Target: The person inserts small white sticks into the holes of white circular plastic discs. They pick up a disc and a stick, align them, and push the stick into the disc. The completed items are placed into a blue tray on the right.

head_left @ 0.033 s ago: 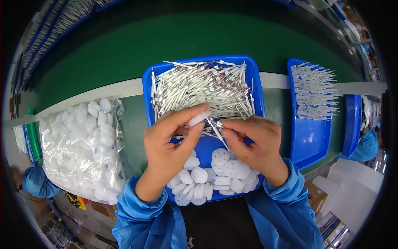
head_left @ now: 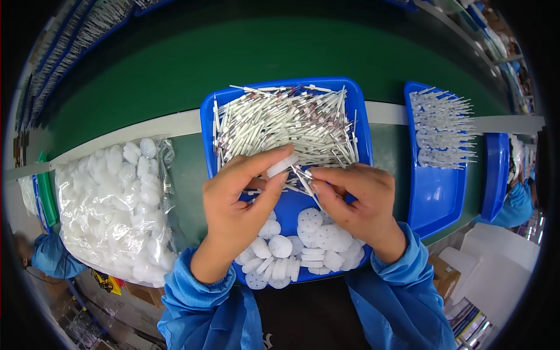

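Observation:
Over the middle of a blue tray (head_left: 367, 131), my left hand (head_left: 236, 201) pinches a white translucent disc (head_left: 282, 165) on edge between thumb and fingers. My right hand (head_left: 367, 198) is closed on a few thin white rods (head_left: 305, 185), their ends at the disc's right side. Whether a rod sits in the disc, I cannot make out. Behind my hands, the tray holds a heap of similar thin rods (head_left: 280, 119), some with dark reddish parts. Several loose white discs (head_left: 281, 246) with small holes lie at its near end.
A clear plastic bag (head_left: 111, 210) full of white discs lies at left. To the right, another blue tray (head_left: 437, 204) carries discs with rods standing in them (head_left: 443, 128). Co-workers' blue sleeves (head_left: 55, 256) show at both sides. The green tabletop (head_left: 280, 49) stretches behind.

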A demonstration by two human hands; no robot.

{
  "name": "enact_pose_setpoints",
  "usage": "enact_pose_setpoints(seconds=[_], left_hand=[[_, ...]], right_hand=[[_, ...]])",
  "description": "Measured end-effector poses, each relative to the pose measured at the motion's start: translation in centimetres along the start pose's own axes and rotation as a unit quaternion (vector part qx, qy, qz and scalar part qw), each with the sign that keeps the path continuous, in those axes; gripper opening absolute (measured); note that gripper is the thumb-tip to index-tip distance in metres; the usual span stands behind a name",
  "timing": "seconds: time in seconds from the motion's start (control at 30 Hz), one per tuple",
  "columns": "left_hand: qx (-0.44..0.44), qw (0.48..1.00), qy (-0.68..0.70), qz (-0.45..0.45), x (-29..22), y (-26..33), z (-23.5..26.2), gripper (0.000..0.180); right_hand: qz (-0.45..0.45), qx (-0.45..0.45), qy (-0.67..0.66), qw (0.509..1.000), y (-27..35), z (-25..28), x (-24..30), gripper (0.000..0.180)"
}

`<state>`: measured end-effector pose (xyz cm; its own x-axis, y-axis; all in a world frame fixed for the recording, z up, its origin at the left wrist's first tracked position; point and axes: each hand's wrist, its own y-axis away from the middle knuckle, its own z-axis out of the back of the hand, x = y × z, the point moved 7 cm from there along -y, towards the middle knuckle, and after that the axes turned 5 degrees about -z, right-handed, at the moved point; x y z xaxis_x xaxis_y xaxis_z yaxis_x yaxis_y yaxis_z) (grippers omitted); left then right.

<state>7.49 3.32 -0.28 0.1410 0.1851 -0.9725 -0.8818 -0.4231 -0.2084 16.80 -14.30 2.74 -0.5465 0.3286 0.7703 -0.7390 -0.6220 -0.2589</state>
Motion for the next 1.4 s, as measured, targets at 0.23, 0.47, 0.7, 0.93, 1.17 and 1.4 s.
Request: enact_pose_setpoints(seconds=[0.23,0.47,0.7,0.93,1.17,1.4], left_hand=[[0.036,0.954,-0.224,-0.197,-2.8,-0.5,-0.7,0.047],[0.042,0.915,-0.315,-0.248,-3.6,0.5,-2.0,0.048],[0.044,0.927,-0.321,-0.188,-3.9,1.0,-2.1,0.046],[0.05,0.97,-0.213,-0.109,-2.9,-0.1,-0.9,0.049],[0.035,0.969,-0.198,-0.145,-3.4,-0.3,-0.8,0.055],[0.037,0.938,-0.246,-0.24,-4.2,0.2,-1.4,0.056]], right_hand=[[-0.002,0.001,-0.003,1.0,-0.4,0.1,0.1,0.019],[0.029,-0.012,0.095,0.995,-0.1,-0.4,0.5,0.02],[0.13,-0.038,0.124,0.983,-0.5,-0.4,1.8,0.022],[0.057,-0.026,0.058,0.996,-0.5,-0.3,0.8,0.024],[-0.016,0.034,-0.167,0.985,-1.0,0.4,-0.9,0.041],[-0.083,0.075,-0.258,0.96,-0.1,-0.9,-1.4,0.04]])
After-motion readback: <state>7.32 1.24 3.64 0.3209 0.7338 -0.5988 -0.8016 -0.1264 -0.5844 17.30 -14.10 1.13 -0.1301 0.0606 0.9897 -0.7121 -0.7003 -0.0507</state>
